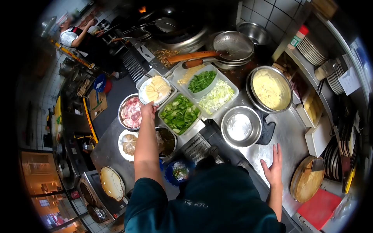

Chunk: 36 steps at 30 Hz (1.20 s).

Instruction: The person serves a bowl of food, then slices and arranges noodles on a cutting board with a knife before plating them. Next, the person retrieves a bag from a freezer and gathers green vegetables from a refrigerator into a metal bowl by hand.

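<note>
My left hand (pixel 148 110) grips the near rim of a white bowl (pixel 146 99) holding pale yellow slices (pixel 157 90). A metal bowl of raw pink meat (pixel 131 112) sits just left of that hand. To its right is a plastic tub of chopped green peppers (pixel 180 113). My right hand (pixel 273 165) hovers over the steel counter (pixel 257 157) with fingers spread and nothing in it. The nearest vessel to it is a shiny metal bowl (pixel 241 127), with a dark cloth (pixel 266 131) alongside.
Chopped scallions (pixel 202 81) and shredded cabbage (pixel 216 96) fill tubs behind the peppers. A bowl of yellow batter-like food (pixel 268 90) stands at right. A cleaver (pixel 318 164) lies on a round chopping board (pixel 307 179). Another person (pixel 83 42) works at far left.
</note>
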Each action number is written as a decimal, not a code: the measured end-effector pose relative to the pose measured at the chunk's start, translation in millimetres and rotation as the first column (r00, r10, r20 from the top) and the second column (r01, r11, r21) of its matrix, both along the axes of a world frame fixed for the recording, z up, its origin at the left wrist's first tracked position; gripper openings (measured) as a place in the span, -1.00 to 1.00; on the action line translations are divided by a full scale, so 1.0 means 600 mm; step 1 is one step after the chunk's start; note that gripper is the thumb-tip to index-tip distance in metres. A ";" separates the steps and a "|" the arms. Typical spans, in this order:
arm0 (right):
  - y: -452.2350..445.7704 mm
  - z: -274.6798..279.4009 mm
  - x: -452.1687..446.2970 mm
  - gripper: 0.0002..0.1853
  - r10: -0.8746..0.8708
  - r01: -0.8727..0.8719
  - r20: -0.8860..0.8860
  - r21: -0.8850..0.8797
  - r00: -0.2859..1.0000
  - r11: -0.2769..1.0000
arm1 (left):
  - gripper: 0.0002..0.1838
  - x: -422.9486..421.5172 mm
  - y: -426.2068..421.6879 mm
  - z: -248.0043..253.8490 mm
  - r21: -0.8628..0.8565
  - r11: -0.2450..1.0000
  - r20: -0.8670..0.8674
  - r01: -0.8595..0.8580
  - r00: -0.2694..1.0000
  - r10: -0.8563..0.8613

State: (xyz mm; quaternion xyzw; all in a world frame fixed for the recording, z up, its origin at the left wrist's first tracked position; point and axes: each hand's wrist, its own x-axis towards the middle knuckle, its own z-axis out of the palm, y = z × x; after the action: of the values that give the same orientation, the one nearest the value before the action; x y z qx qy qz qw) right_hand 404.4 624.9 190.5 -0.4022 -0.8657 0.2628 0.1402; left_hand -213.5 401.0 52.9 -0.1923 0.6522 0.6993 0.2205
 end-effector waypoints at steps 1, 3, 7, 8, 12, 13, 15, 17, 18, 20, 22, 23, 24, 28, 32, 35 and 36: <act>-0.003 0.000 0.003 -0.14 -0.017 0.017 0.019 -0.005 1.000 1.000 | -0.63 -0.002 0.001 -0.011 -0.064 0.997 -0.055 -0.040 0.998 0.037; -0.008 -0.006 0.019 -0.16 -0.065 0.067 0.050 -0.043 0.997 0.997 | -0.55 -0.018 -0.012 -0.062 -0.156 0.987 -0.164 0.039 0.984 -0.065; -0.014 -0.030 0.049 -0.16 -0.135 0.136 0.059 -0.015 0.989 0.991 | -0.75 -0.058 -0.030 -0.095 -0.444 0.880 -0.203 0.168 0.938 -0.281; -0.016 -0.039 0.057 -0.17 -0.153 0.154 0.051 -0.017 0.987 0.988 | -0.73 -0.031 -0.020 -0.062 -0.451 0.882 -0.254 0.140 0.927 -0.277; -0.031 -0.075 0.087 -0.19 -0.219 0.223 0.090 -0.036 0.971 0.974 | -0.32 -0.005 -0.038 0.029 -0.955 0.275 -0.083 0.111 0.790 -0.608; -0.034 -0.088 0.094 -0.20 -0.231 0.237 0.113 -0.040 0.966 0.971 | -0.33 0.023 -0.043 0.042 -0.931 0.358 -0.319 -0.072 0.636 -0.702; -0.043 -0.110 0.107 -0.21 -0.258 0.270 0.149 -0.062 0.955 0.961 | -0.44 0.115 -0.020 0.114 -0.886 0.440 -0.453 -0.146 0.477 -0.753; -0.057 -0.126 0.119 -0.22 -0.297 0.318 0.186 -0.097 0.937 0.943 | -0.66 0.230 0.025 0.154 -0.799 0.602 -0.549 0.012 0.397 -0.736; -0.064 -0.125 0.121 -0.24 -0.316 0.347 0.211 -0.130 0.925 0.929 | -0.74 0.259 0.031 0.103 -0.607 0.757 -0.609 0.242 0.471 -0.638; -0.079 -0.137 0.130 -0.26 -0.318 0.354 0.232 -0.133 0.919 0.926 | -0.77 0.375 0.076 0.079 -0.573 0.608 -0.432 0.550 0.428 -0.794; -0.092 -0.141 0.146 -0.27 -0.327 0.366 0.249 -0.133 0.912 0.921 | -0.55 0.471 0.112 0.028 -0.417 0.492 -0.205 0.764 0.449 -0.870; -0.097 -0.142 0.156 -0.27 -0.333 0.371 0.248 -0.127 0.910 0.920 | -0.44 0.497 0.129 -0.011 -0.257 0.488 -0.073 0.834 0.487 -0.871; -0.102 -0.142 0.169 -0.28 -0.333 0.369 0.244 -0.122 0.911 0.921 | -0.40 0.527 0.144 -0.036 -0.065 0.570 0.033 0.819 0.572 -0.819; -0.125 -0.135 0.246 -0.28 -0.457 0.497 0.270 -0.100 0.848 0.862 | -0.55 0.573 0.198 -0.086 0.295 0.622 0.245 0.725 0.572 -0.783; -0.141 -0.140 0.353 -0.24 -0.584 0.622 0.280 -0.069 0.762 0.780 | -0.60 0.597 0.214 -0.087 0.234 0.628 0.148 0.742 0.612 -0.777; -0.136 -0.146 0.451 -0.23 -0.728 0.748 0.278 0.047 0.627 0.662 | -0.63 0.612 0.199 -0.090 0.072 0.667 0.114 0.742 0.658 -0.745; -0.134 -0.147 0.488 -0.23 -0.761 0.774 0.252 0.065 0.598 0.630 | -0.64 0.619 0.189 -0.089 -0.061 0.663 0.123 0.746 0.665 -0.737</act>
State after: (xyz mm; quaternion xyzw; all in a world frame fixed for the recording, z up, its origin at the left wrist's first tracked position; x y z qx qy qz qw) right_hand 697.5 544.6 102.2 -0.7684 -0.6123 0.1449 0.1164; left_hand 158.1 514.4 -0.3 0.0481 0.7000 0.5042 0.5036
